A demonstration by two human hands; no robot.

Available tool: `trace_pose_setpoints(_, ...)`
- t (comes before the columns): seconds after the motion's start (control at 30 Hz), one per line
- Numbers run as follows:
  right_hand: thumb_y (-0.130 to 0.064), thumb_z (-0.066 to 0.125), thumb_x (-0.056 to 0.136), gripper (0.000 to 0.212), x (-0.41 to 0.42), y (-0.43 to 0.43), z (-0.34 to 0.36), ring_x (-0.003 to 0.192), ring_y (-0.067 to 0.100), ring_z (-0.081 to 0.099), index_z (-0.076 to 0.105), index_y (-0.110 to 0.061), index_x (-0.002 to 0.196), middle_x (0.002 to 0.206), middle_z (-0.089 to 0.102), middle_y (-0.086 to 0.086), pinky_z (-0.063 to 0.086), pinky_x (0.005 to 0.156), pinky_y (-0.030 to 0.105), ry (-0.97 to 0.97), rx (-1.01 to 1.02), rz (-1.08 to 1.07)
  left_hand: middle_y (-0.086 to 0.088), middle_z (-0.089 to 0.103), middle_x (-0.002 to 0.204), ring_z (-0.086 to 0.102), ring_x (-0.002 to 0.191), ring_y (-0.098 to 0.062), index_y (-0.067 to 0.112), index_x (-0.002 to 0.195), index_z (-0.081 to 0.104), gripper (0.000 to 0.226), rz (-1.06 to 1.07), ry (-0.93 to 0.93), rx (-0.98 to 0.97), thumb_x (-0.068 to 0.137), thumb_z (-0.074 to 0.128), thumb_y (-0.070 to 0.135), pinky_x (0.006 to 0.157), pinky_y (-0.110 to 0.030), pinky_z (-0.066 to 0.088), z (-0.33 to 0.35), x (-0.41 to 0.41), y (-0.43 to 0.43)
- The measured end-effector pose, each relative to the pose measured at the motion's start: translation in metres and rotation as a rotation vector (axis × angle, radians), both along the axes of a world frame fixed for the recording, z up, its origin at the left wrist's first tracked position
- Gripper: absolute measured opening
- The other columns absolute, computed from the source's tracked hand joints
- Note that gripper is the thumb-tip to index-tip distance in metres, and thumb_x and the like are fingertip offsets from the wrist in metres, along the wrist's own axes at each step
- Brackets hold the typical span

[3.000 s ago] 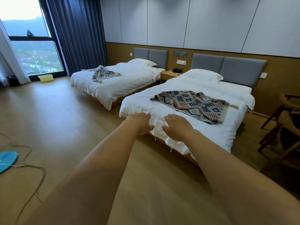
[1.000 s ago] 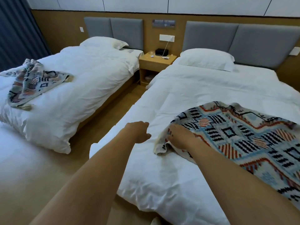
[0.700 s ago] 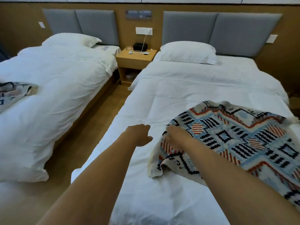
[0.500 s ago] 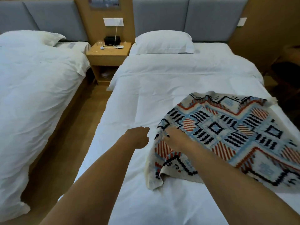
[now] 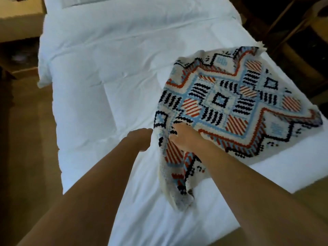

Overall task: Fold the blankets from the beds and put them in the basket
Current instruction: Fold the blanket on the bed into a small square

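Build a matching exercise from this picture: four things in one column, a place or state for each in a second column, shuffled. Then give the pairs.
Things
1. right hand
2. left hand
3. blanket
4. nightstand

Places or states
A. at the top left, beside the bed
B. grips the blanket's near end
C. close by the blanket's edge, grip unclear
D. near end bunched and lifted, the rest lying on the white bed

Pairs: 1-B, 2-C, 3-D, 4-A
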State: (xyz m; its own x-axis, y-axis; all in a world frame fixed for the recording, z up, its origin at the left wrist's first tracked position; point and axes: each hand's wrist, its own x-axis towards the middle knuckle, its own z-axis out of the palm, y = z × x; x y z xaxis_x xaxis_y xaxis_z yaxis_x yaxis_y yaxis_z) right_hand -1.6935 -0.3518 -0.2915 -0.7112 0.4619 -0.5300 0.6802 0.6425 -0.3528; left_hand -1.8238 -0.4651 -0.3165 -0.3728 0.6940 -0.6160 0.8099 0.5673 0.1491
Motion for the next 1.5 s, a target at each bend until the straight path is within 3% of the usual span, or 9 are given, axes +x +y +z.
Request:
trace_pose_setpoints(0.23,-0.037,0.046,0.092,0.047,-0.041,0.012,-0.048,0.125,0.028,0.04,0.04,-0.01,0.13,0.136,0.042,0.01,0.039,0.101,0.04,-0.01,-0.025,-0.063,-0.015,0.048,0.134,0.047,0.109,-0.023,0.001,0.128,0.043,0.033,0.395,-0.208,0.18,0.096,0.036,0.009,0.086,-0.03,0.037,-0.053,-0.034,0.044)
trace_pose_setpoints(0.37,-0.047,0.05,0.089,0.064,-0.057,0.013,-0.083,0.126,0.029,0.036,0.03,-0.008,0.136,0.141,0.033,0.011,0.039,0.099,0.041,-0.115,0.015,0.041,-0.015,0.047,0.105,0.046,0.092,-0.025,0.008,0.083,0.05,0.022,0.971,-0.588,0.132,0.098,0.039,0.019,0.079,-0.033,0.039,-0.08,-0.044,0.059)
trace_pose_setpoints(0.6,-0.021,0.053,0.091,0.033,-0.057,0.017,-0.125,0.104,0.025,0.059,0.042,-0.011,0.12,0.117,0.056,0.009,0.048,0.08,0.033,-0.012,0.04,-0.216,-0.01,0.063,0.095,0.056,0.097,-0.026,-0.002,0.108,0.052,0.066,1.559,-1.266,0.112,0.094,0.024,0.057,0.094,-0.037,0.04,-0.115,-0.028,0.088)
trace_pose_setpoints(0.73,-0.007,0.046,0.087,0.022,-0.046,0.03,-0.132,0.097,0.026,0.062,0.055,-0.01,0.107,0.104,0.065,0.008,0.047,0.077,0.028,0.292,-0.118,-0.512,-0.016,0.061,0.123,0.056,0.114,-0.028,0.003,0.121,0.055,0.068,1.547,-1.578,0.268,0.094,0.025,0.058,0.102,-0.039,0.04,-0.128,-0.029,0.114)
trace_pose_setpoints(1.03,0.005,0.039,0.085,0.042,-0.007,0.053,-0.132,0.099,0.015,0.056,0.06,-0.011,0.118,0.109,0.063,-0.001,0.04,0.084,0.022,0.536,-0.293,-0.86,-0.018,0.063,0.116,0.061,0.105,-0.031,0.005,0.112,0.059,0.037,1.352,-1.655,0.454,0.094,0.047,0.034,0.089,-0.044,0.049,-0.102,-0.011,0.18)
trace_pose_setpoints(1.23,0.0,0.04,0.088,0.024,0.023,0.071,-0.145,0.063,0.014,0.049,0.058,-0.003,0.104,0.079,0.058,0.002,0.034,0.052,0.024,0.345,-0.183,-1.079,-0.012,0.063,0.083,0.058,0.046,-0.017,0.003,0.118,0.056,0.032,2.058,-1.342,0.566,0.088,0.06,0.012,0.048,-0.026,0.052,-0.11,-0.001,0.198)
trace_pose_setpoints(1.3,-0.002,0.046,0.088,0.018,0.03,0.07,-0.143,0.066,0.017,0.052,0.05,-0.005,0.105,0.093,0.059,0.011,0.037,0.049,0.024,0.273,-0.054,-1.048,-0.012,0.059,0.076,0.054,0.045,-0.021,0.003,0.11,0.056,0.027,2.167,-1.258,0.499,0.085,0.062,0.012,0.039,-0.028,0.047,-0.115,-0.003,0.184)
trace_pose_setpoints(1.4,-0.002,0.068,0.075,0.046,0.031,0.065,-0.139,0.089,0.031,0.057,0.052,-0.003,0.118,0.109,0.054,0.02,0.052,0.066,0.036,0.278,0.325,-0.675,-0.017,0.068,0.102,0.066,0.068,-0.03,0.004,0.092,0.059,0.02,1.898,-1.595,0.237,0.087,0.058,0.023,0.071,-0.03,0.053,-0.113,-0.003,0.16)
trace_pose_setpoints(1.5,-0.014,0.073,0.066,0.05,0.022,0.054,-0.137,0.096,0.036,0.057,0.056,-0.002,0.112,0.107,0.059,0.02,0.051,0.079,0.047,0.352,0.369,-0.37,-0.014,0.068,0.1,0.066,0.086,-0.028,0.005,0.096,0.066,0.036,1.357,-1.803,0.11,0.082,0.056,0.037,0.073,-0.031,0.055,-0.109,-0.004,0.153)
